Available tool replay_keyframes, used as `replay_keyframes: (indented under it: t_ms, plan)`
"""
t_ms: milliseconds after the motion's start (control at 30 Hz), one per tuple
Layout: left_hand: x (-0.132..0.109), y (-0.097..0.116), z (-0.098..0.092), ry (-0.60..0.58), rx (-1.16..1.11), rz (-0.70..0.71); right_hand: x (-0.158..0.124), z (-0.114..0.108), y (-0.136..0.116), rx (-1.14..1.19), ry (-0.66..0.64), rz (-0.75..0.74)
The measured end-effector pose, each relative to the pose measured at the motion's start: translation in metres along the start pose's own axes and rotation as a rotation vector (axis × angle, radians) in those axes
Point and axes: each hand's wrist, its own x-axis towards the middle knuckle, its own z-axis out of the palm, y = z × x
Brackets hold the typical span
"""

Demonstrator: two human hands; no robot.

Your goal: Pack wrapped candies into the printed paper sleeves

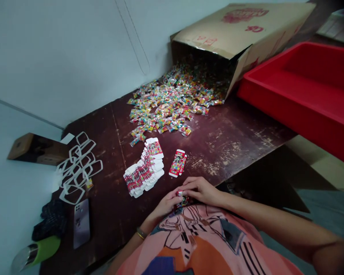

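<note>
Close to my body, at the table's front edge, both hands hold one small red printed candy box (182, 199). My left hand (168, 201) grips its left side, with the fingers closed on it. From the right, my right hand (200, 190) bends over the top of the same box, and its fingers hide part of it. Just beyond my hands lies a flat red carton (177, 162), seemingly with another partly under it. To its left, a fanned stack of flattened cartons (145, 168) shows white flaps and red printed faces.
A heap of wrapped candies (172, 105) spills from a tipped cardboard box (240, 30) at the back. A red tray (301, 88) juts over the right edge. On the left are white plastic loops (81, 168), a phone (81, 223), a brown box (38, 149) and a green bottle (46, 247).
</note>
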Motion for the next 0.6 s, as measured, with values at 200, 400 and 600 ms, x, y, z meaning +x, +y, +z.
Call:
replay_keyframes:
  t_ms: [200,400,600]
  plan:
    - [-0.001,0.003,-0.001,-0.024,-0.083,-0.054,0.000,0.000,0.010,-0.024,-0.017,-0.022]
    - [0.001,0.001,-0.001,0.065,-0.119,-0.046,0.008,-0.012,0.010,-0.190,-0.191,-0.175]
    - [-0.020,0.036,-0.017,0.227,0.348,0.135,0.094,-0.148,0.048,-0.763,0.322,0.105]
